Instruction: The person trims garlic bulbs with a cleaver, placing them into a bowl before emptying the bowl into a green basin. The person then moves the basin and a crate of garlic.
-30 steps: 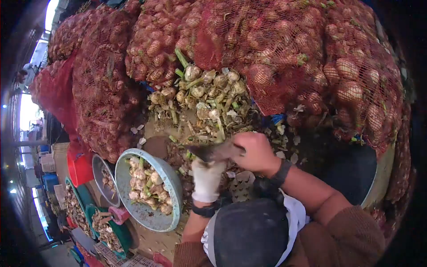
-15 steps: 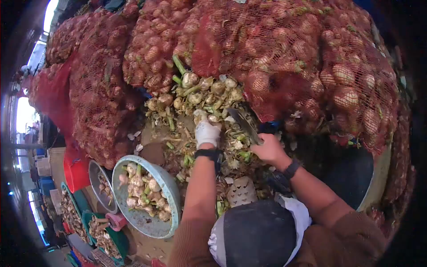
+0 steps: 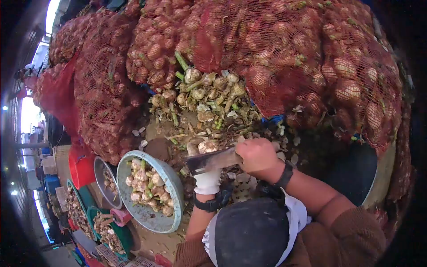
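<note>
My left hand [image 3: 207, 178], in a white glove, is closed around a garlic bulb [image 3: 208, 147] whose top shows above the blade. Bare and wrapped around a handle, my right hand [image 3: 259, 155] holds a wide dark knife [image 3: 213, 161], its blade lying across in front of the gloved fingers. Beyond both hands is a heap of garlic bulbs [image 3: 200, 92] with green stalks, and loose skins and trimmings lie around it. To the left stands a round grey-blue basin [image 3: 175, 196] holding trimmed bulbs.
Red mesh sacks [image 3: 275, 44] full of bulbs line the back. At the left are a red bucket [image 3: 81, 167], a grey basin [image 3: 100, 187] and green tubs [image 3: 126, 233] with bulbs. A large dark container [image 3: 351, 173] stands at the right.
Both hands have moved from the heap back toward my body. The knife has swung across to the left, over the gloved hand, which now holds a bulb. The view has shifted slightly.
</note>
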`<state>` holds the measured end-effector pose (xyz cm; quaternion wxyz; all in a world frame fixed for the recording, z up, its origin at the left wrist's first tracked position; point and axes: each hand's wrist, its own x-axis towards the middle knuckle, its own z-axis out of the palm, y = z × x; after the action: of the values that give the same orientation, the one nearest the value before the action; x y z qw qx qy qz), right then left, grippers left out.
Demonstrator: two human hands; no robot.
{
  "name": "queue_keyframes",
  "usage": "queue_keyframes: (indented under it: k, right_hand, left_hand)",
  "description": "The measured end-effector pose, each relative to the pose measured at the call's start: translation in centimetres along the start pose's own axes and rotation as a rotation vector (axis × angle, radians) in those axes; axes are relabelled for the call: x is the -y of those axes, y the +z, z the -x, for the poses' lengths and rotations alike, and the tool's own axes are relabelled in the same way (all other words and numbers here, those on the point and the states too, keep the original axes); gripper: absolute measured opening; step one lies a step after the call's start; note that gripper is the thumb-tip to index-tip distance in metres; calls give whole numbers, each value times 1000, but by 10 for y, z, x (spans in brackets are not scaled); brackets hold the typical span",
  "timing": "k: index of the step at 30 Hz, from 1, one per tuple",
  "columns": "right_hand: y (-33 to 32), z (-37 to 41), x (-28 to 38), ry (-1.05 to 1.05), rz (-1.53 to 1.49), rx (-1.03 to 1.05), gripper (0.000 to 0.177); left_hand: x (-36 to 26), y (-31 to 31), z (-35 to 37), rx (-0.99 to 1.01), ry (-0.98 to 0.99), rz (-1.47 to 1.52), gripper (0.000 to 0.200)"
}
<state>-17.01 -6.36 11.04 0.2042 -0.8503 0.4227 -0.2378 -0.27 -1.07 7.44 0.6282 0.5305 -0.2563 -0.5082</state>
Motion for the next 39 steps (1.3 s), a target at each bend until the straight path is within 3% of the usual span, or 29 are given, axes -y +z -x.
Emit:
queue_keyframes:
  k: [2,3,4,6,9,11,12,13,15,17,18,21,23,24,25,27,30,32,33,34,36,37,38,39]
  right_hand:
    - [-3,-1,0,-1,23,-15,10]
    - [-3,-1,1,-1,24,-16,10]
    - [-3,-1,2,-6,-3,-19,10]
    - [-1,0,4,-12,-36,-18,10]
    - [8,3,-3,-12,-56,-40,11]
    - [14,13,-25,230,-28,102,11]
    - [18,17,-46,477,68,401,10]
    - [27,35,-67,549,-73,346,15]
    - [40,42,-79,618,-212,312,21]
    - [50,20,-56,592,-665,291,29]
    - [23,-6,-29,716,-689,356,30]
    - [6,-27,3,708,-913,215,27]
    - [-13,-18,8,240,-173,94,20]
    - [-12,-13,10,236,-178,99,20]
    - [-11,-5,12,138,-113,73,16]
    - [-6,1,10,4,-45,6,12]
    - [6,5,-9,64,-23,96,10]
    - [16,15,-42,472,76,327,13]
    - [29,29,-76,605,68,547,25]
    - [29,23,-75,599,73,543,25]
    - [31,20,-54,704,-599,408,37]
    - [32,8,-41,763,-812,406,44]
    - [32,-5,-33,628,-931,355,40]
    - [33,-12,-34,401,-897,238,39]
  left_hand:
    - [14,-5,6,-47,45,-56,50]
    - [51,-58,-8,-40,-20,165,59]
    - [44,-47,-4,-41,-19,164,59]
    - [13,-4,9,-140,328,-795,47]
    - [-22,26,12,-192,249,-716,48]
    - [-40,38,13,-239,176,-636,49]
    - [-45,39,10,-268,152,-592,50]
    - [-43,31,7,-264,269,-584,51]
    - [-46,36,1,-274,286,-586,50]
    - [-50,46,9,-201,327,-650,48]
    - [-46,50,7,-189,336,-636,48]
    - [-41,44,7,-139,322,-477,49]
    - [-38,26,4,-102,299,-505,46]
    - [-28,15,3,-54,270,-521,43]
    - [31,-30,0,-201,124,-7,32]
    - [14,-5,7,-177,169,-111,28]
    - [-24,22,14,-187,206,-364,28]
    - [-44,27,10,-247,188,-666,40]
    - [-47,26,8,-281,218,-593,52]
    - [-50,31,5,-285,225,-587,52]
    - [-54,42,11,-140,203,-448,54]
    - [-40,32,11,-63,286,-628,63]
    - [-40,36,9,62,595,-865,77]
    - [-37,36,13,116,414,-734,75]
